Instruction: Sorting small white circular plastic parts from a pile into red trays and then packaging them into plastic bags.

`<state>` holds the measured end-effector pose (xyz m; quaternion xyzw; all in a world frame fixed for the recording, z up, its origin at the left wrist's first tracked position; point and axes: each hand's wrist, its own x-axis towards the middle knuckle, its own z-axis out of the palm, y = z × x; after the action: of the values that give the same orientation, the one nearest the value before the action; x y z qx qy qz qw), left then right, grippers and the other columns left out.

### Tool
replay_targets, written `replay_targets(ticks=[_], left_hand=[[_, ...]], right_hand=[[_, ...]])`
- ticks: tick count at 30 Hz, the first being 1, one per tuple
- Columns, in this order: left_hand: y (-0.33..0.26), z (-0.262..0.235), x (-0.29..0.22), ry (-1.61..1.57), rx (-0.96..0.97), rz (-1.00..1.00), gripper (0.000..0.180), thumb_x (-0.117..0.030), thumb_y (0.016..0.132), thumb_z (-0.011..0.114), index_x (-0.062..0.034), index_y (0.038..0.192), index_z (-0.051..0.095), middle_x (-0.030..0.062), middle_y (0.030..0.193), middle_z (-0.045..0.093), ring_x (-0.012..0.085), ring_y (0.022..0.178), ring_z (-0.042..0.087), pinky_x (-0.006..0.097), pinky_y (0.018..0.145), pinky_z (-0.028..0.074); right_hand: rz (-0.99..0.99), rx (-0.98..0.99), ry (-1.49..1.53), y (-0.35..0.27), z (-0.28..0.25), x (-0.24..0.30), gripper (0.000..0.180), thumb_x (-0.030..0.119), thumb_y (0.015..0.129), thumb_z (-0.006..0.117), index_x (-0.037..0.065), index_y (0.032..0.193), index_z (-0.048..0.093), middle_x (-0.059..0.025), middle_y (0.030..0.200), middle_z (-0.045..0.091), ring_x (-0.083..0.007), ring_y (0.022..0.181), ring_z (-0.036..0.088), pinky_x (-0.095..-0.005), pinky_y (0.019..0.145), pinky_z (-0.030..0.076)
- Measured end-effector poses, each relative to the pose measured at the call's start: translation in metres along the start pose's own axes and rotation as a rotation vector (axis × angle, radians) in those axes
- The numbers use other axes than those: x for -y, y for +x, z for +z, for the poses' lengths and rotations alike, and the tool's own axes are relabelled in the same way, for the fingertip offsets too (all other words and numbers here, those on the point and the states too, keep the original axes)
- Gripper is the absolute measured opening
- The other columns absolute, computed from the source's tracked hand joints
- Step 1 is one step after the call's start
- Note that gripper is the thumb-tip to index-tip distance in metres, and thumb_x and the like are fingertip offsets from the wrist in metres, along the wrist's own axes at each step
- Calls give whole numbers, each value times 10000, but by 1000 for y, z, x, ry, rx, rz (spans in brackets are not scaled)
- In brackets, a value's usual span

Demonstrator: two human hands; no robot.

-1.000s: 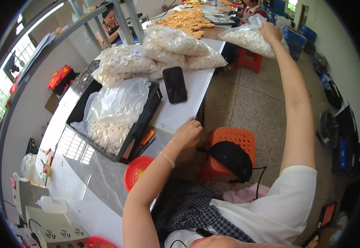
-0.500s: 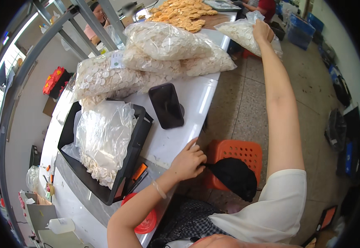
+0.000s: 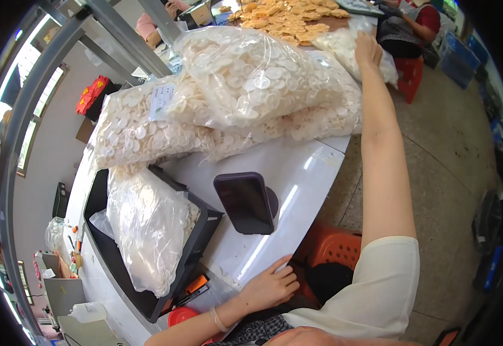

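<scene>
At the far right my right hand is closed on the gathered top of a clear plastic bag of white discs. That bag sits at the table's far edge, behind a pile of similar bags. The large front bag lies on top of the pile. My left hand lies over the near table edge, index finger stretched out and the others bent, with nothing visible held. Close beyond it, a black phone leans on a round stand. Left of the phone, a black crate holds another plastic bag of pale discs.
Orange-yellow pieces cover the far table. A person in red sits at the far right; another person's arm shows behind the grey metal frame. An orange stool with a black cap stands beside the table.
The bag in my right hand has moved left from beside the table to its far edge. The view has shifted forward, and my left hand stays at the near table edge.
</scene>
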<state>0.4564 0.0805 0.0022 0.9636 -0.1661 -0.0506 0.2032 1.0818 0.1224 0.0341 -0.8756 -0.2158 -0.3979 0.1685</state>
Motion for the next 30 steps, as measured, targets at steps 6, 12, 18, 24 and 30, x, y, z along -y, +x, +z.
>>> replay_targets(ticks=[6, 12, 18, 24, 30], left_hand=[[0, 6, 3, 212, 161, 23, 137, -195, 830, 555, -170, 960, 590, -64, 977, 555, 112, 1035, 538, 377, 1159, 277], [-8, 15, 14, 422, 122, 78, 168, -155, 800, 518, -140, 955, 580, -24, 932, 503, 109, 1085, 501, 378, 1197, 194], [-9, 15, 9, 361, 148, -1, 167, -142, 806, 510, -138, 960, 575, -22, 944, 513, 111, 1104, 500, 389, 1197, 196], [11, 1, -4, 69, 48, 8, 110, -214, 823, 590, -133, 896, 581, -2, 893, 539, 140, 1031, 537, 412, 1155, 261], [2, -5, 3, 31, 45, -85, 207, -288, 768, 704, -135, 847, 589, -4, 858, 552, 155, 975, 553, 441, 1142, 266]], right_hand=[[-201, -86, 222, 27, 65, 18, 150, 200, 901, 558, 81, 991, 568, -121, 995, 643, -337, 949, 616, -465, 753, 494], [-355, 44, 374, 52, 124, 36, 164, 204, 912, 524, 63, 986, 561, -144, 1012, 640, -355, 963, 606, -465, 808, 473], [-188, 3, 332, 26, 126, 64, 350, 289, 891, 583, 132, 1203, 559, -100, 1277, 561, -279, 1198, 520, -548, 962, 382], [105, -308, 257, 36, 112, -7, 400, 301, 878, 579, 167, 1254, 552, -79, 1369, 485, -306, 1284, 433, -541, 1022, 335], [566, 356, 316, -34, 59, 11, 394, 278, 866, 515, 141, 1221, 616, -116, 1346, 520, -335, 1289, 436, -505, 1036, 352]])
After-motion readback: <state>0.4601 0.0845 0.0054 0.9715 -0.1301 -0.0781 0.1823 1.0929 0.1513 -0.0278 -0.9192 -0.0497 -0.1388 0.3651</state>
